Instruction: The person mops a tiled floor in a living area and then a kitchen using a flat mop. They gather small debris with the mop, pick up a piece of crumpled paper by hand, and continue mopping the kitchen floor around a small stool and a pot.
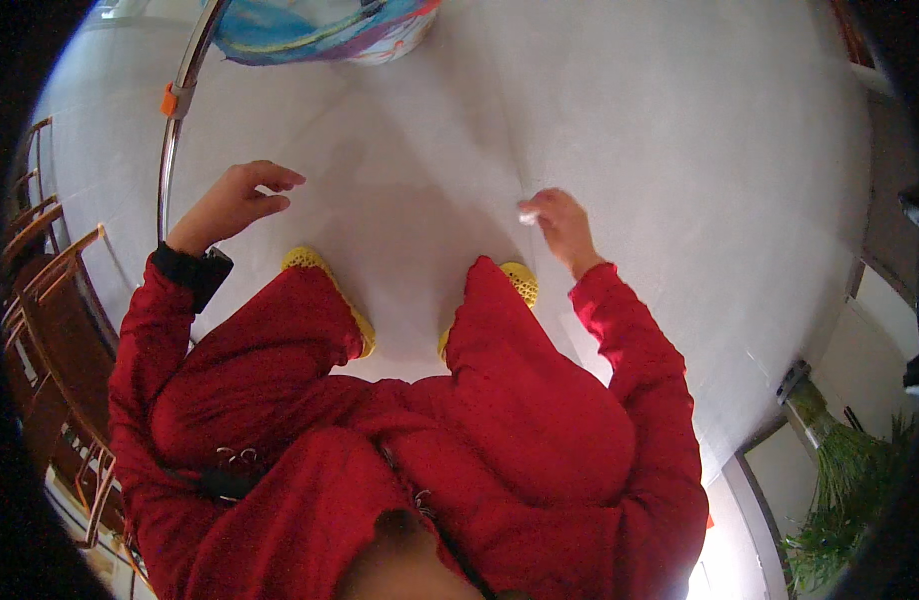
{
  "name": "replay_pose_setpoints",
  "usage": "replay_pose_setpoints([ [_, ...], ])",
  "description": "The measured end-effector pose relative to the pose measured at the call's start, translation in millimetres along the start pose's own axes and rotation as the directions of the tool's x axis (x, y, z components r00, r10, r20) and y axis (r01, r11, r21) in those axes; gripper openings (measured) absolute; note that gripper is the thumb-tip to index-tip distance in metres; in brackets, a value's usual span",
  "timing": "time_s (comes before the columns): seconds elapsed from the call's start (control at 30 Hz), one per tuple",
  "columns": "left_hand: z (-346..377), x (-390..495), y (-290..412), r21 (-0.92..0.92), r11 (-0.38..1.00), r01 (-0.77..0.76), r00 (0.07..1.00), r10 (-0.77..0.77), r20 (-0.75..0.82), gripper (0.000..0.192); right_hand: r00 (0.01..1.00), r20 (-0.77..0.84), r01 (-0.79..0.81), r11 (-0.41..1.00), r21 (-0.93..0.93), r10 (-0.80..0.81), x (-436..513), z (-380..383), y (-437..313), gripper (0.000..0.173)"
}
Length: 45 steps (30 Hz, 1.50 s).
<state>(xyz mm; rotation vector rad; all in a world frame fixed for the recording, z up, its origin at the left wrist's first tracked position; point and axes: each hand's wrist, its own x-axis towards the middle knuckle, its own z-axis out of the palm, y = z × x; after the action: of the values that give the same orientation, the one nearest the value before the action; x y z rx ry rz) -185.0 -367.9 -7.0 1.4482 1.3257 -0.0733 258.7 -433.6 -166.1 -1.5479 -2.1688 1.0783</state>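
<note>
My left hand [248, 196] hovers above the pale floor with thumb and fingers apart and nothing between them. Close to its wrist a shiny metal pole [171, 150] with an orange clip runs up towards the far left. A dark device [209, 274] is strapped at the left cuff. Between the thumb and fingers of my right hand [566, 225] is a small white crumpled piece [529, 217], too small to name surely; it looks like tissue. Below the hands are my feet in yellow perforated shoes [306, 259], with my red-clothed knees bent.
A round container [396, 49] with blue and purple material over its rim stands at the far side. Several brown chairs [62, 322] line the left edge. On the right are a broom-like green bundle [838, 450] and pale panels [842, 360] near the wall.
</note>
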Motion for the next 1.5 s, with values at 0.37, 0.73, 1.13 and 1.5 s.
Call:
replay_pose_setpoints([
  [0.37, 4, 5, -2, 0.016, 0.998, 0.058, 0.998, -0.058, 0.016, 0.030, 0.974, -0.104, 0.184, 0.972, -0.148, -0.201, 79, 18, 13, 0.027],
  [0.73, -2, 4, 4, 0.028, 0.997, 0.069, 0.996, -0.068, -0.051, 0.029, 0.985, -0.050, 0.156, 0.976, -0.151, -0.165, 52, 23, -3, 0.026],
  [1.13, 3, -3, -15, 0.046, 0.996, 0.078, 0.997, -0.077, -0.021, 0.032, 0.372, -0.492, -0.631, 0.603, 0.488, 0.787, -3, -5, 25, 0.029],
  [1.5, -9, 12, 2, 0.059, 0.995, 0.083, 0.996, -0.082, -0.024, 0.032, 0.364, -0.519, -0.180, 0.605, 0.776, 0.774, 46, 10, 35, 0.022],
])
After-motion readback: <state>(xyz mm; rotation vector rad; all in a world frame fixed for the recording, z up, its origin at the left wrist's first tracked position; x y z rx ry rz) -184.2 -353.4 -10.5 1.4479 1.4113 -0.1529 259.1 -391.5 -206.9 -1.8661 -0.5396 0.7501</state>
